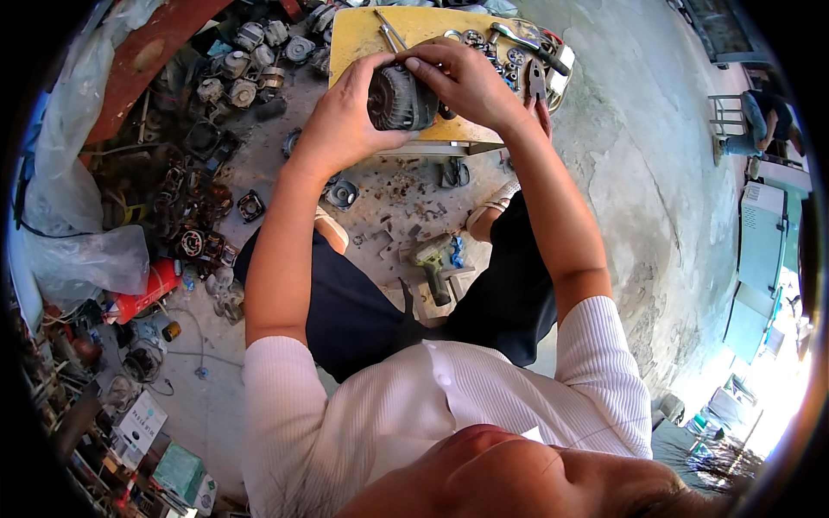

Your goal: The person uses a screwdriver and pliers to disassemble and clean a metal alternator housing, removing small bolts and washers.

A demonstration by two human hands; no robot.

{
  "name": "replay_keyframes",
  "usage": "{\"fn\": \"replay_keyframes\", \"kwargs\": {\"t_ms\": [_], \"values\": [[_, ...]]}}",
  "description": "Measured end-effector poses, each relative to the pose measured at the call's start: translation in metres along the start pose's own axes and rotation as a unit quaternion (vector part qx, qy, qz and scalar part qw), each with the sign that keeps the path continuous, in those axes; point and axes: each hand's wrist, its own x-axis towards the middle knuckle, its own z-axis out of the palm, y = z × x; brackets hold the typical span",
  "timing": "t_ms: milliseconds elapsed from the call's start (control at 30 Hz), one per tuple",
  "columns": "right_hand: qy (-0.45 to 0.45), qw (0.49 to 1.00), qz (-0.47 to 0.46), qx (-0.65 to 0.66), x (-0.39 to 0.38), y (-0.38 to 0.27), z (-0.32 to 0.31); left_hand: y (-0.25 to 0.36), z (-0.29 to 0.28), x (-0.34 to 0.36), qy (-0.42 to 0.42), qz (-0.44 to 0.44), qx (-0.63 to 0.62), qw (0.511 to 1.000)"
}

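A dark, finned, round alternator is held up over the near edge of the yellow-topped table. My left hand is wrapped round its left side, with the thumb beneath and the fingers over the top. My right hand grips its upper right edge, thumb and fingertips close to my left fingertips. What lies between those fingertips is hidden. Behind the hands, two thin metal rods rest on the tabletop. Pliers and a ratchet-like tool with a black handle lie right of my right hand.
Rings and small round metal parts sit on the table's right side. Below, a green power drill rests between my legs. Old motor parts are heaped on the left, near a red box. Another person sits far right.
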Motion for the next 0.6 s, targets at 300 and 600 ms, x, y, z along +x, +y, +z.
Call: {"fn": "replay_keyframes", "kwargs": {"t_ms": [300,600], "values": [[0.014,0.969,-0.158,-0.188,-0.003,-0.020,-0.020,0.006,0.004,0.000,0.005,-0.017,0.017,1.000],[0.072,0.997,-0.007,-0.022,-0.004,-0.004,-0.026,-0.002,0.006,0.000,-0.002,0.010,0.007,1.000]]}}
